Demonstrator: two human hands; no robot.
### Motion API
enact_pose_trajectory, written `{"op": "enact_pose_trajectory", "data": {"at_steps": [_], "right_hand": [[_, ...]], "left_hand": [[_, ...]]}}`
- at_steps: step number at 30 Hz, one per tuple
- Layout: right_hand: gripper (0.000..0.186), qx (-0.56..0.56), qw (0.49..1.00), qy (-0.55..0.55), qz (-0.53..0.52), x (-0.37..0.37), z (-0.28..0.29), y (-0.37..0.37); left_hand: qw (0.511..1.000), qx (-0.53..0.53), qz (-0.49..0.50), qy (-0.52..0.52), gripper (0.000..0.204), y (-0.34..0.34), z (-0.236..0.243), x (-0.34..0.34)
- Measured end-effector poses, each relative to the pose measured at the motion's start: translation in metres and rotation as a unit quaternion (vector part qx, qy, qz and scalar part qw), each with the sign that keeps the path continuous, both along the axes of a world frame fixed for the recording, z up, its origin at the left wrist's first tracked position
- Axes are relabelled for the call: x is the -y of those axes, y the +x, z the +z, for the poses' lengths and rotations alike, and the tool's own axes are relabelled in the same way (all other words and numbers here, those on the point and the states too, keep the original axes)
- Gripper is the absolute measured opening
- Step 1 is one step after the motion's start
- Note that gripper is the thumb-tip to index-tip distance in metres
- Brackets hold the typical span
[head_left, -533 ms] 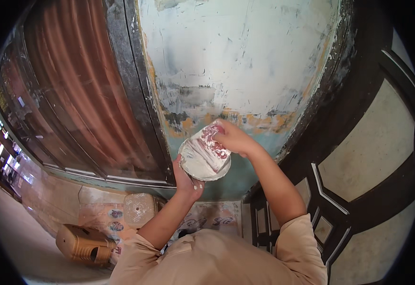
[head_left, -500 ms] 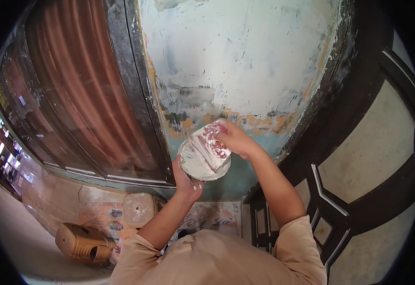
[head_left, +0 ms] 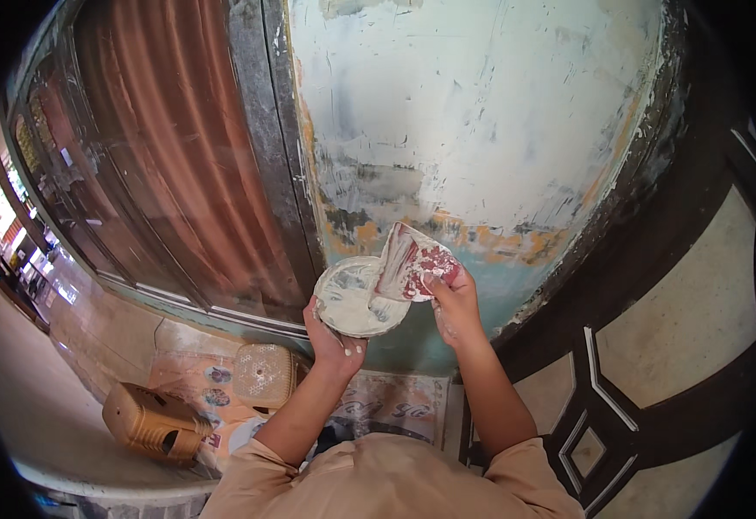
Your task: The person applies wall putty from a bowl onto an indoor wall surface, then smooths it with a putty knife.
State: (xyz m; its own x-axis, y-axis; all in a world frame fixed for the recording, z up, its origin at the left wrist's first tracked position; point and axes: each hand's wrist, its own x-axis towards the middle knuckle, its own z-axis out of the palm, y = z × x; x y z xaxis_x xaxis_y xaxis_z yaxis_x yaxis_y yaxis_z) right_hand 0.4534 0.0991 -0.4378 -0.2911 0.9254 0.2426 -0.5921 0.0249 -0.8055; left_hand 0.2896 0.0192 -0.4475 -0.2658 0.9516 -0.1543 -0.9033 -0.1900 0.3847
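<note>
My left hand (head_left: 336,344) is wrapped round the underside and left rim of a shallow round dish of whitish putty (head_left: 352,303). White smears dot its fingertips. In my right hand (head_left: 456,303) is a flat red putty scraper (head_left: 412,266), pinched at its right side and coated with white paste. The scraper stands tilted over the dish's right side, its lower edge at the putty. In front of both hands rises the wall (head_left: 481,112), skimmed white above, with orange and black patches below and bare pale green at the bottom.
A dark-framed window with a reddish-brown curtain (head_left: 179,138) is on the left. A dark panelled door (head_left: 654,346) stands at the right. Two tan plastic stools (head_left: 264,374) are at lower left, one lying on its side, over a printed sheet (head_left: 395,406) on the floor.
My right hand has swung down and right, turning the scraper so that its blade points up and left. The dish has shifted slightly left in my left hand. The view has turned a little.
</note>
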Motion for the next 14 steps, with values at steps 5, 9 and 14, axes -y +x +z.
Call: {"op": "enact_pose_trajectory", "data": {"at_steps": [5,9,14], "right_hand": [[0.024,-0.017,0.996,0.041,-0.074,0.009,-0.009,-0.039],[0.02,0.123,0.952,0.182,-0.211,0.011,-0.002,-0.071],[0.021,0.307,0.756,0.438,-0.377,-0.004,0.011,-0.108]], "left_hand": [[0.999,-0.015,-0.002,0.029,0.052,-0.035,-0.001,-0.011],[1.0,-0.017,-0.021,-0.01,0.053,-0.066,0.001,-0.013],[0.997,-0.028,-0.07,0.008,0.055,-0.102,0.002,-0.018]]}}
